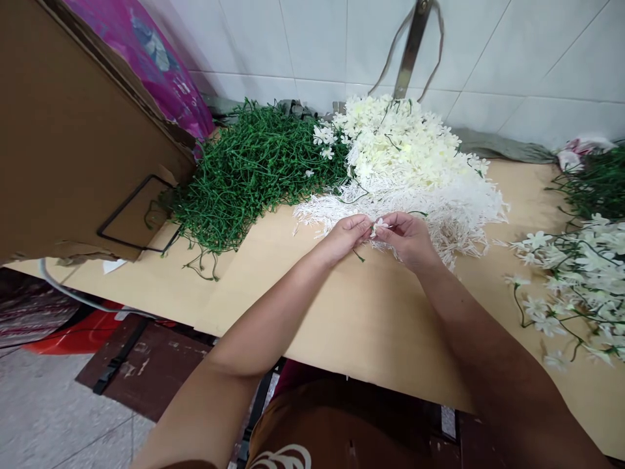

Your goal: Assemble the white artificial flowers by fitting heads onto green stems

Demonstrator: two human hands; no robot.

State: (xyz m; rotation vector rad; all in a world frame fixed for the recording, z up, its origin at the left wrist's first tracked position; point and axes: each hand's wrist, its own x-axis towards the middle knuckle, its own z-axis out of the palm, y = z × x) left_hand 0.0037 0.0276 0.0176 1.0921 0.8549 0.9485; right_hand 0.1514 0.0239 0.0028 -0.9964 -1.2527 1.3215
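Note:
Both hands meet at the front edge of a pile of thin white strands point(449, 208). Pinched in my right hand point(407, 240) is a small white flower point(379, 227). My left hand point(350, 236) is closed just left of the flower, its fingertips on a green stem point(360, 256) whose end sticks out below. White flower heads point(405, 140) are heaped behind the strands. To their left lies a large pile of green stems point(258, 163).
On the right are stemmed white flowers point(586, 260) and more green stems point(596, 182). A cardboard box point(88, 143) with a black wire frame point(139, 215) stands left. A metal strip point(413, 49) leans on the tiled wall.

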